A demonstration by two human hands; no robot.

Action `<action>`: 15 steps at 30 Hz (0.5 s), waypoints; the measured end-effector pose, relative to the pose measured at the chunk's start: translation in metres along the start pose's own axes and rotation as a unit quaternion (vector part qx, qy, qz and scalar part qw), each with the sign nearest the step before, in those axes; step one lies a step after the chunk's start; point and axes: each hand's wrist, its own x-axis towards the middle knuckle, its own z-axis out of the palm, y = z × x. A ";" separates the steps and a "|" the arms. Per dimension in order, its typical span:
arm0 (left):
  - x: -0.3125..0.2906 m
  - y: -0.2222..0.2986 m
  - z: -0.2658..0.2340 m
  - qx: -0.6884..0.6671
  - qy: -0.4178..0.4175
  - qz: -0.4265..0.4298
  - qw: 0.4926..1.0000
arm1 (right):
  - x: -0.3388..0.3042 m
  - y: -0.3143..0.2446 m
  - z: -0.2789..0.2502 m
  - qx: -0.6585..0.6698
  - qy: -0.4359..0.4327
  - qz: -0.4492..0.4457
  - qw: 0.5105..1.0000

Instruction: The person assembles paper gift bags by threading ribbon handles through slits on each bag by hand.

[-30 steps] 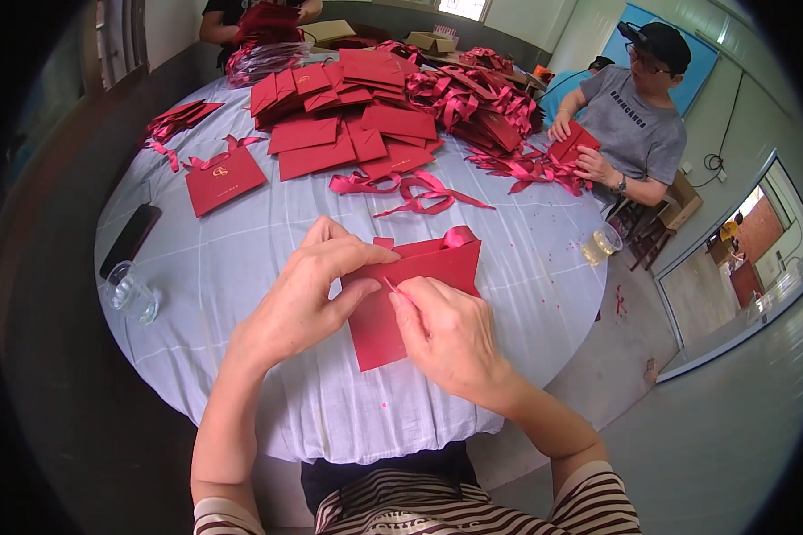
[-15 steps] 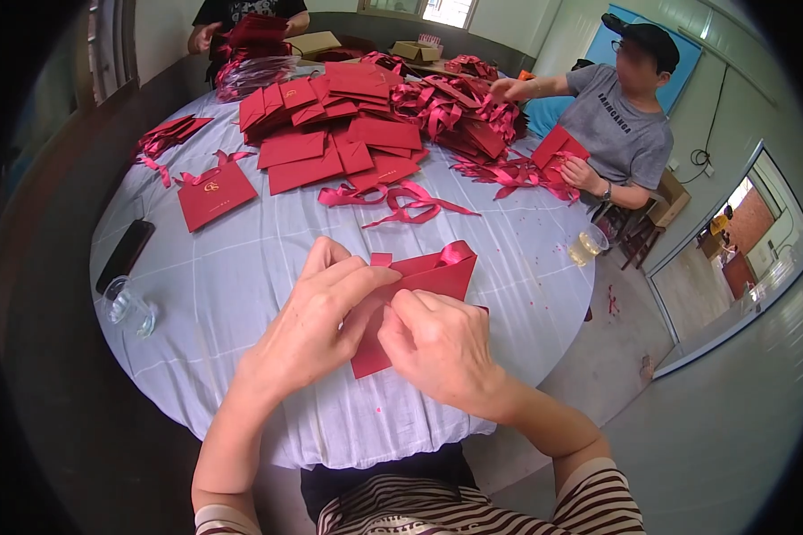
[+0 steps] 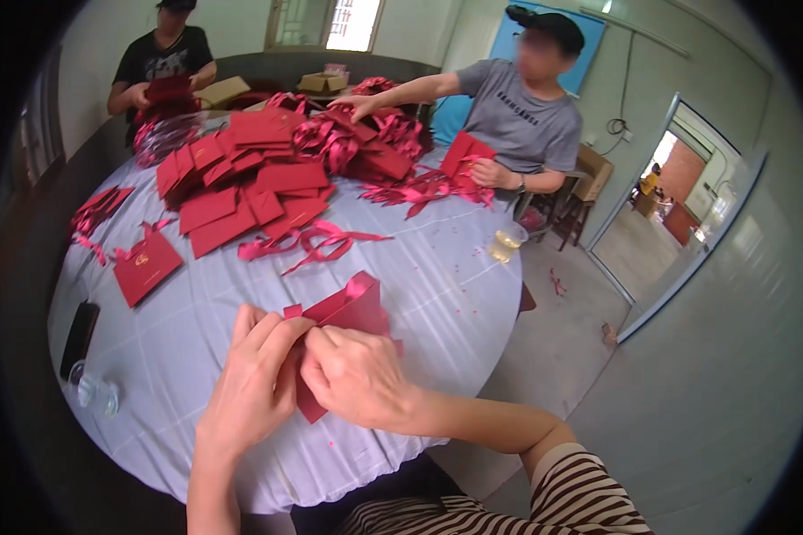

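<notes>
A red paper gift bag (image 3: 352,308) lies tilted on the table in front of me, with a loop of red ribbon (image 3: 360,285) at its upper edge. Both my hands are closed at the bag, their fingers almost meeting. My left hand (image 3: 257,370) pinches along the bag's upper left side, fingers bent over the edge. Beside it, my right hand (image 3: 361,374) is curled with thumb and forefinger pressed together against the bag. Whatever small part lies between the fingertips is hidden. Beyond the bag, loose red ribbons (image 3: 321,245) rest on the cloth.
A large pile of red bags (image 3: 250,169) covers the table's far side. One bag (image 3: 147,267) lies at left, near a dark phone (image 3: 79,339) and a clear cup (image 3: 96,392). Another cup (image 3: 506,242) stands at the right edge. Two people work across the round table (image 3: 437,312).
My view has swung to the right, so the table sits further left. The person in grey has stretched an arm further over the pile. My hands keep their hold on the bag.
</notes>
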 end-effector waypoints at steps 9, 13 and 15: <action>0.002 0.001 0.005 -0.009 0.004 0.002 1.000 | -0.005 0.005 -0.012 0.071 -0.104 0.081 0.989; 0.001 0.001 0.003 0.001 0.008 -0.005 1.000 | -0.005 -0.005 -0.027 0.074 -0.062 0.094 0.991; 0.001 0.001 0.005 0.001 0.022 -0.002 1.000 | 0.002 -0.008 -0.036 0.016 0.017 0.036 0.999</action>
